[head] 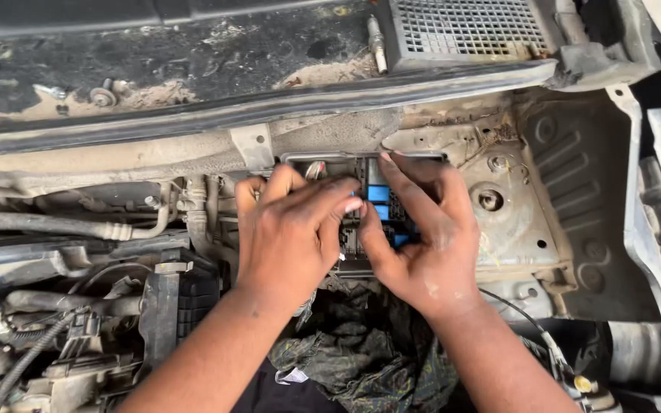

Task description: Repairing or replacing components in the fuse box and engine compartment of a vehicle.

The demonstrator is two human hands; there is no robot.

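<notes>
An open black fuse box (323,162) sits in a dusty engine bay, with blue relays (378,193) showing inside. My left hand (288,229) lies over the box's left half, its fingers pressed down on the parts inside. My right hand (422,237) rests on the right half, index finger stretched up toward the box's top edge, thumb meeting my left fingertips. Both hands cover most of the box, and I cannot tell whether either grips a part.
A rubber-edged cowl panel (269,99) runs across above. Hoses (55,226) and a black plastic housing (170,306) crowd the left. The dusty strut tower (499,206) lies right. A patterned dark rag (361,352) sits below the box. A spark plug (377,44) lies on the cowl.
</notes>
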